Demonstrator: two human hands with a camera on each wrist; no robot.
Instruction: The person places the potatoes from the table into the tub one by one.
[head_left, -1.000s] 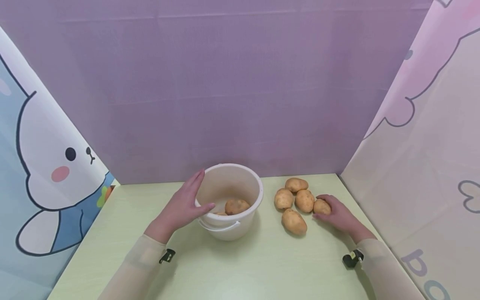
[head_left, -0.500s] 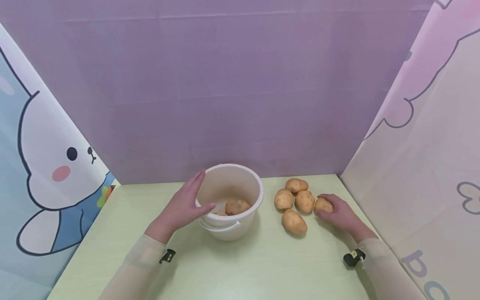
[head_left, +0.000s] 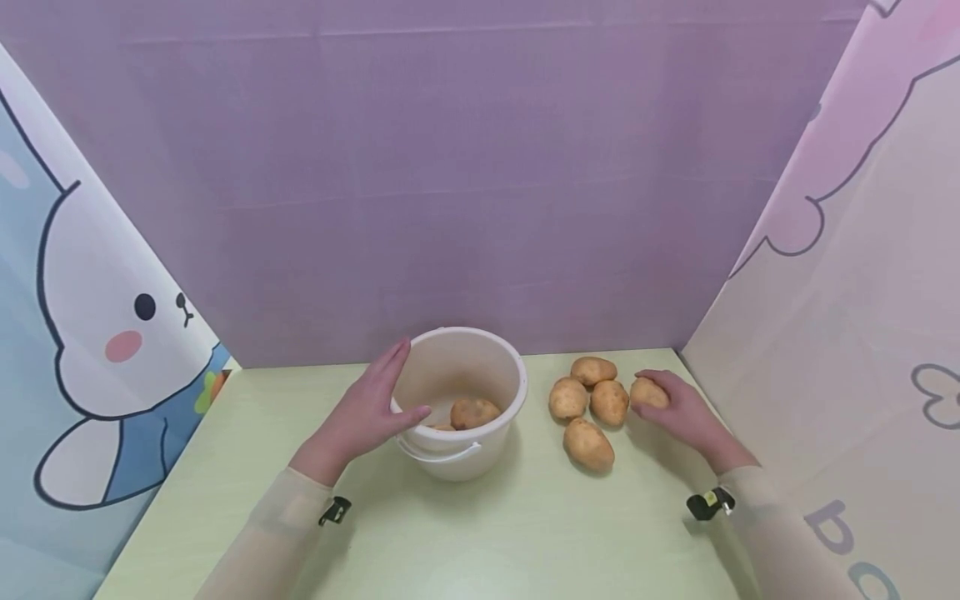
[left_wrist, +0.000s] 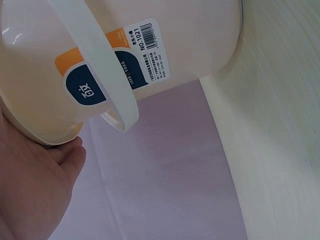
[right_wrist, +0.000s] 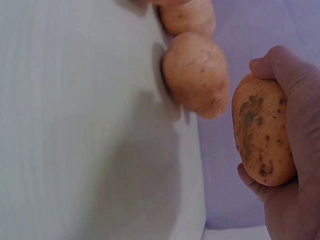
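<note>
At the left side of a white bucket (head_left: 498, 442) in the head view, my left hand (head_left: 367, 415) holds the rim, thumb over its front edge and fingers along its side. In the left wrist view, fingertips (left_wrist: 75, 152) show at the rim. Inside the bucket lie a potato (head_left: 474, 412) and part of another. My right hand (head_left: 684, 408) grips a potato (right_wrist: 262, 132) with dark dirt patches between thumb and fingers, raised above the table with a shadow below. Left of that hand, several potatoes (head_left: 610, 403) lie grouped on the table, one (head_left: 588, 445) nearer the front.
The pale green table (head_left: 480, 542) ends at a purple cloth wall (head_left: 480, 183). Printed panels stand at the left (head_left: 112, 333) and right (head_left: 847, 333), the right one close beside my right arm. The bucket's white handle (head_left: 442, 457) hangs down at its front.
My right hand has closed on the potato beside the group and lifted it, moving slightly up and away from the others. The left hand and bucket have not moved.
</note>
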